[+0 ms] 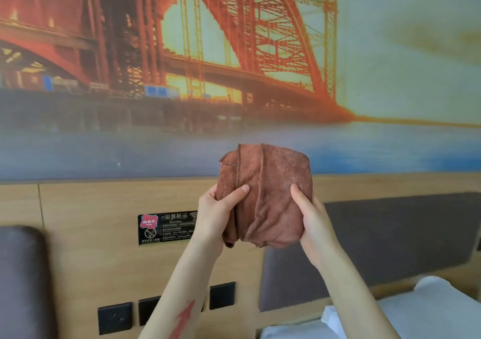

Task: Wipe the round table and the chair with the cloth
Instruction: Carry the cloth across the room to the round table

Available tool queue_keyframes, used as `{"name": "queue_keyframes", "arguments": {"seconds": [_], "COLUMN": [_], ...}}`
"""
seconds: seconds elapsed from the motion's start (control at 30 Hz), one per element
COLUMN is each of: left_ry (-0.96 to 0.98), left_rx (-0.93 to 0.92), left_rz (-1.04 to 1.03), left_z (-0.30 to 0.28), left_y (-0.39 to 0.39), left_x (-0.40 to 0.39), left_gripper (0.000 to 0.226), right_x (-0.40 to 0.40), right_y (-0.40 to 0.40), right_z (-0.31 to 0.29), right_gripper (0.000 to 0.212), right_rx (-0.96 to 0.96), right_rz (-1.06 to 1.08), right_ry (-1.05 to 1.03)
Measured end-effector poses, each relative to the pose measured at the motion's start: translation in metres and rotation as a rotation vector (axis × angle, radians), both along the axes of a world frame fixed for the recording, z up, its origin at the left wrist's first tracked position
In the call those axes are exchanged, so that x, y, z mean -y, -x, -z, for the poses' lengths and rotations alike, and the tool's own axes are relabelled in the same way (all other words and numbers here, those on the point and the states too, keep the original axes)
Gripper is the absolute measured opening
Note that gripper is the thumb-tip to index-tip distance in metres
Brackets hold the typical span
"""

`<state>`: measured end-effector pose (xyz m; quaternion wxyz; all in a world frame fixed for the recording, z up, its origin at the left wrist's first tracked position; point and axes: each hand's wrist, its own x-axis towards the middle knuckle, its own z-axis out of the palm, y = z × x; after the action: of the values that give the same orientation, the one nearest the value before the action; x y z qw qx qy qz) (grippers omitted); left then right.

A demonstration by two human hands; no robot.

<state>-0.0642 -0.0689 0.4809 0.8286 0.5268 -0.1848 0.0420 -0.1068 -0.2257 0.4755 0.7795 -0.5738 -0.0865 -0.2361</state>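
Note:
A reddish-brown cloth [270, 190], folded into a thick pad, is held up in the air in front of me. My left hand [217, 211] grips its left edge, thumb across the front. My right hand [311, 216] grips its right edge, thumb pressed on the front. Both forearms reach up from the bottom of the view. Neither the round table nor the chair is in view.
A wooden wall panel [99, 208] with a black notice plate [166, 228] and black sockets [114, 318] faces me. A dark padded headboard [403, 232] and white bedding [426, 312] lie at the right. Another dark cushion [23, 281] is at the left. A bridge mural [234, 52] fills the wall above.

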Motion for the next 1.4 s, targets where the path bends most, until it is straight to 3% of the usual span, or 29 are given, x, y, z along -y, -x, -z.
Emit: {"name": "queue_keyframes", "arguments": {"seconds": [0.27,0.5,0.87,1.13,1.4], "left_ry": [0.023,0.01,-0.059,-0.051,-0.076], "left_rx": [0.009,-0.013,0.017,0.03,-0.031], "left_rz": [0.385,0.71,1.003,1.175,1.355], "left_z": [-0.003,0.008,0.026,0.024,0.048], "left_y": [0.029,0.085,0.211,0.361,0.603], "left_x": [0.086,0.141,0.184,0.219,0.242], "left_gripper": [0.008,0.011,0.02,0.019,0.015], "right_x": [0.06,0.08,0.073,0.075,0.068], "right_y": [0.078,0.172,0.328,0.481,0.722], "right_z": [0.0,0.01,0.026,0.026,0.039], "right_gripper": [0.021,0.036,0.036,0.034,0.029], "right_rx": [0.015,-0.027,-0.045,-0.017,-0.091], "right_rz": [0.384,0.735,0.992,1.174,1.349], "right_ry": [-0.032,-0.048,-0.041,-0.049,-0.064]}}
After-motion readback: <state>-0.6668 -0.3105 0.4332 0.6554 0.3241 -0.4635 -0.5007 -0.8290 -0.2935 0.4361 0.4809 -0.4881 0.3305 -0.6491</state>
